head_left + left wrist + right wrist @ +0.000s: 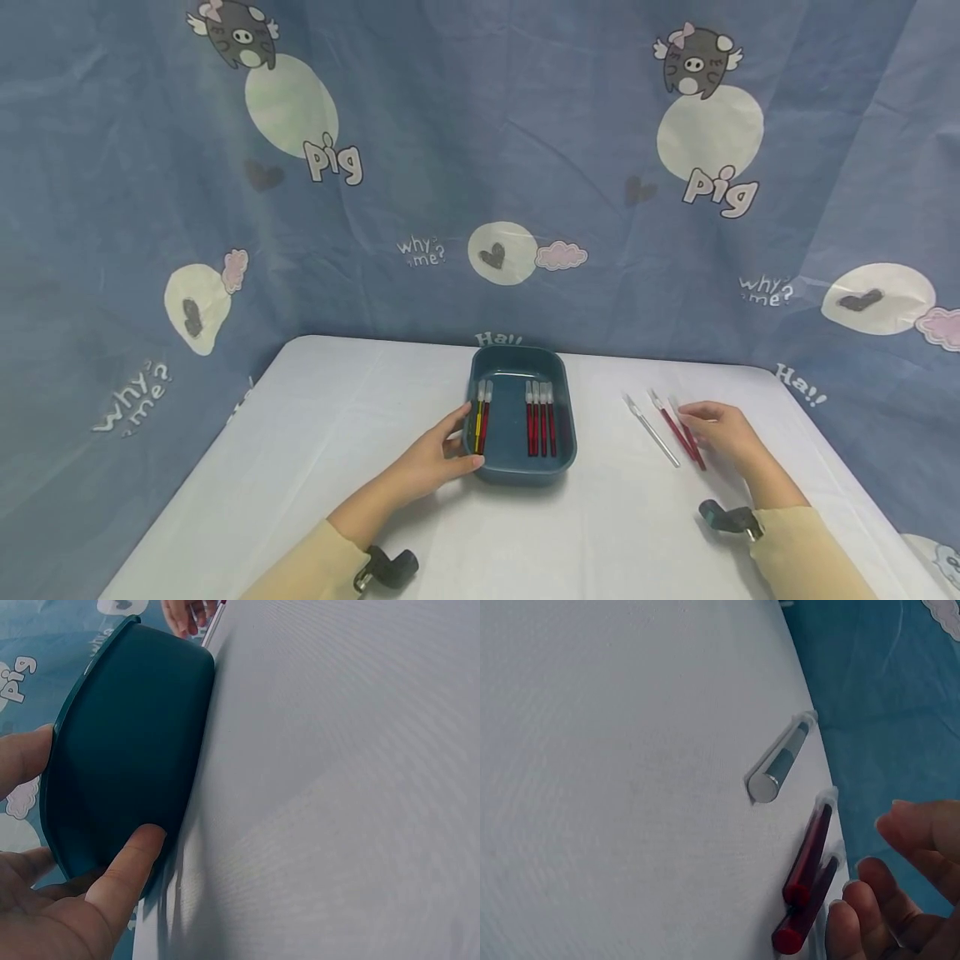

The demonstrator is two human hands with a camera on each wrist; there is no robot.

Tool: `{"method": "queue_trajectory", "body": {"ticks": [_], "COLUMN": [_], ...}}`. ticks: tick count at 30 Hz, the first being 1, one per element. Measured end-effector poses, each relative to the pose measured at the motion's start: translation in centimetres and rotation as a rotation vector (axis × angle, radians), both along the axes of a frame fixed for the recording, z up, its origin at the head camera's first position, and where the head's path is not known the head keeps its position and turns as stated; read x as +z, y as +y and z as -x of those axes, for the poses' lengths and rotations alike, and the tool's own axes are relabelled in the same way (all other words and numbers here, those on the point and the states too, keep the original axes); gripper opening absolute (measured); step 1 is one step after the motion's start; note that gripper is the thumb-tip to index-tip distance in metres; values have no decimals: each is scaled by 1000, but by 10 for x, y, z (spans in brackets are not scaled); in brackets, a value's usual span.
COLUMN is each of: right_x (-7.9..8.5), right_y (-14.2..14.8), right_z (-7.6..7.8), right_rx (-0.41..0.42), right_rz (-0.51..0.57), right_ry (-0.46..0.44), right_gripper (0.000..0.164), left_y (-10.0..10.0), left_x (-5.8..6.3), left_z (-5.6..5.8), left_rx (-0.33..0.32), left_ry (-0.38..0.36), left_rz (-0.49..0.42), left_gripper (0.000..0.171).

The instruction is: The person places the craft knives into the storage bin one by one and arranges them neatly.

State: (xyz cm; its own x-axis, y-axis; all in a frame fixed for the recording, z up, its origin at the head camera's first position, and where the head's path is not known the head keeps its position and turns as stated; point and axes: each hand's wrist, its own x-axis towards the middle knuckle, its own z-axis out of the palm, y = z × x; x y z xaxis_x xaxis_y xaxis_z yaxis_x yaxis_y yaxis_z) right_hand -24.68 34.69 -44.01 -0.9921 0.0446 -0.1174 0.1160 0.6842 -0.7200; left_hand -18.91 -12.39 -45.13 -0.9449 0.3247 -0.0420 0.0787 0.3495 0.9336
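Teal plastic forms the round-cornered rectangular tray (508, 421), holding slim clear-capped pens (543, 425), by the white surface (352, 408)'s far edge; the left hand (429, 460) grips its near-left corner between fingers and thumb. Nearer the right edge, the right hand (723, 433), fingers parted and holding nothing, is just beside two red clear-capped rods (808, 859), right of a silver one (652, 432).

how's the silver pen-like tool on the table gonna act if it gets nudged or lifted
The silver tool would probably roll if pushed sideways, since its near end looks round. It should stay stiff when lifted, as its barrel looks straight and rigid. It may be a little slippery too, judging by its smooth, shiny surface.
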Motion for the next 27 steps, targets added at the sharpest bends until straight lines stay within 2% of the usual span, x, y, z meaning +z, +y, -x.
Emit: {"method": "queue_trajectory", "body": {"ticks": [7, 27], "right_x": [-6, -16], "right_y": [4, 8], "right_z": [2, 7], "right_rx": [11, 16], "right_rz": [38, -21], "right_ry": [-10, -32], "right_gripper": [41, 36], "left_y": [-1, -1], "left_x": [-1, -3], "left_z": [0, 1], "left_rx": [2, -14], "left_ry": [7, -1], "left_rz": [-2, -31], "left_gripper": [90, 90]}}
